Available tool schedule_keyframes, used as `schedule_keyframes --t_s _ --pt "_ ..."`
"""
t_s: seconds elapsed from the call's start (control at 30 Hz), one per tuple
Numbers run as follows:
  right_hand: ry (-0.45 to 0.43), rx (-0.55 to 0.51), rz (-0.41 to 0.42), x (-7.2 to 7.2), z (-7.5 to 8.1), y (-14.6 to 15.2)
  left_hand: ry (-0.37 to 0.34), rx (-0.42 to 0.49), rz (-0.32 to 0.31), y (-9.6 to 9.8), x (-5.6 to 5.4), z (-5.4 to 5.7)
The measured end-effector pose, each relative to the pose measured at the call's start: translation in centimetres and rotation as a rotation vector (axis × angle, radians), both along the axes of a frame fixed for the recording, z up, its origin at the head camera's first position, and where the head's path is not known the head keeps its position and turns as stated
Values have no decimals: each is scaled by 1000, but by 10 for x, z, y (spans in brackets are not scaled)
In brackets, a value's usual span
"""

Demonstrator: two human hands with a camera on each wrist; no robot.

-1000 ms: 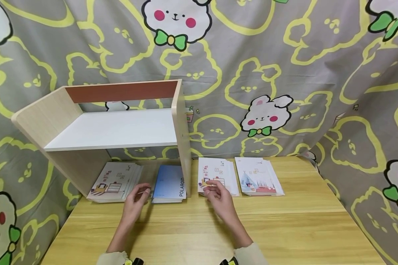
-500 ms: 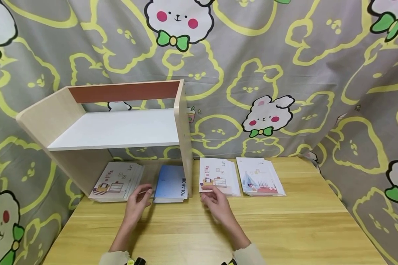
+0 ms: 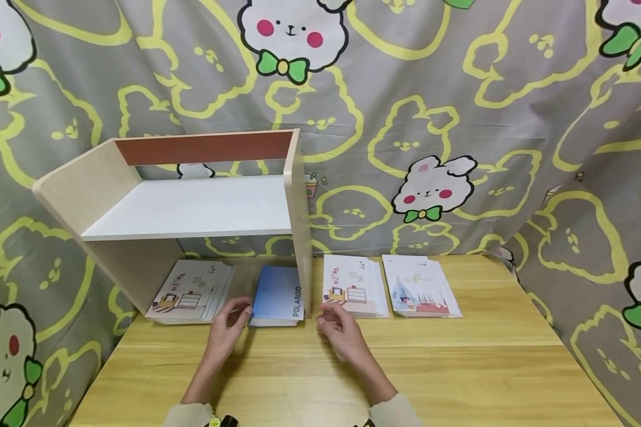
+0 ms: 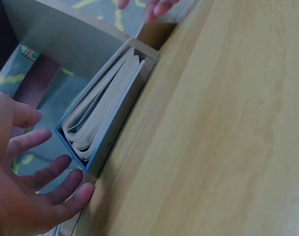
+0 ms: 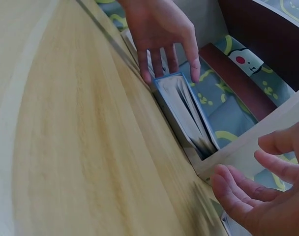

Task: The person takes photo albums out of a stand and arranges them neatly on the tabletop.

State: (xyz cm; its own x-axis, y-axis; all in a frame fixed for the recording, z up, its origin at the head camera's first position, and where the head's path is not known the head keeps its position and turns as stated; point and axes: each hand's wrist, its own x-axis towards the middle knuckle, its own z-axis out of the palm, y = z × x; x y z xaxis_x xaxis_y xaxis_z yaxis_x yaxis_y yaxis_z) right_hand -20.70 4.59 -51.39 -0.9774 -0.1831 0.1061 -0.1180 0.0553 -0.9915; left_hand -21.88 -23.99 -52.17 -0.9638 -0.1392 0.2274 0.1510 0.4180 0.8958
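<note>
A blue album (image 3: 279, 293) lettered POLAROID lies flat in the bookshelf's lower space, by the right side panel. Its blue cover and pale pages (image 4: 103, 105) face forward in the left wrist view. My left hand (image 3: 228, 332) is beside the album's left front corner, fingers loosely bent and holding nothing. My right hand (image 3: 347, 341) is past the bookshelf's right panel, fingers loosely curled, holding nothing. Behind that hand lies a stack of illustrated booklets (image 3: 352, 284). Left of the album, a similar stack of booklets (image 3: 192, 290) lies inside the bookshelf.
The wooden bookshelf (image 3: 299, 237) stands on the table (image 3: 459, 367) at left, its white upper shelf (image 3: 197, 204) above the album. Farther right lies another booklet stack (image 3: 421, 287) with a tent picture. A patterned curtain (image 3: 363, 118) hangs behind and at both sides.
My right hand has drawn left and back from over the booklet stack toward the bookshelf's right panel. My left hand has moved slightly closer to the album. The view has shifted slightly.
</note>
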Motion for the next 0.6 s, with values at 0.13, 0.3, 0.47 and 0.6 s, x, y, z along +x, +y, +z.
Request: schedule_keyframes --t_s 0.13,0.3,0.47,0.6 --pt "-6 15 3 0 -2 -5 -14 -12 8 1 -1 -1" --pt "-48 -27 19 0 -3 -12 -9 -16 5 2 -2 -5" --pt "-65 -68 24 1 -4 -19 0 3 9 4 -2 -6" --pt "-79 -57 20 1 -7 -24 6 -12 25 7 -2 -7"
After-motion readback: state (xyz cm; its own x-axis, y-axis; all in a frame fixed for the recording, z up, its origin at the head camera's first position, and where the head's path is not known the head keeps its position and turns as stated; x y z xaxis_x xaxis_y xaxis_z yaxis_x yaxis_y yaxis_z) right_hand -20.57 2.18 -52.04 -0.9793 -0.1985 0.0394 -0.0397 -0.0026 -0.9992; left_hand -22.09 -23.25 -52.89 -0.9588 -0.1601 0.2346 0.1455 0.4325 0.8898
